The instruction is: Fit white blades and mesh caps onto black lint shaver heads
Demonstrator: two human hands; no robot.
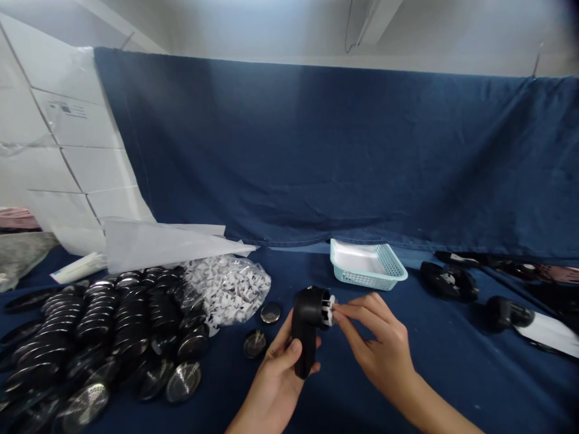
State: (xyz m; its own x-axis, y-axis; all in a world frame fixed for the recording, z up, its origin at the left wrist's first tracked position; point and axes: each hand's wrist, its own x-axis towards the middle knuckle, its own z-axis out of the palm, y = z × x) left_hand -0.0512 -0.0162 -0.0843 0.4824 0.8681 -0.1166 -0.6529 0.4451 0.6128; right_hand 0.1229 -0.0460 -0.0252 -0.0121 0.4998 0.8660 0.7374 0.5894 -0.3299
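Both hands meet above the tabletop: the left hand (pixel 277 375) wraps the handle of a black housing (pixel 307 331), while the right hand (pixel 377 334) pinches a white finned piece (pixel 332 310) between thumb and fingertips at the housing's mouth. Behind them, a dark blue curtain (pixel 316 150) spans most of the room's width, under a pale ceiling, with white panels (pixel 85 120) at the left, one bearing a printed label. Dark blue cloth covers the tabletop (pixel 362 392). On its left side, black discs (pixel 131 319) with shiny rims stand in close rows, near white sheets (pixel 158 244) and a clear bag (pixel 235 289) filled with small white pieces. Near the curtain's foot sits a pale blue basket (pixel 371 279), lined in white; dark items (pixel 450 280) lie farther right. Front and centre, the housing is held clear of the cloth, bent like an elbow: its long axis runs nearly upright, the top leaning slightly right, and its round mouth points right. Two loose discs (pixel 254 344) lie just left of it. Smallest, the finned piece is at that mouth; how deeply it sits cannot be told.
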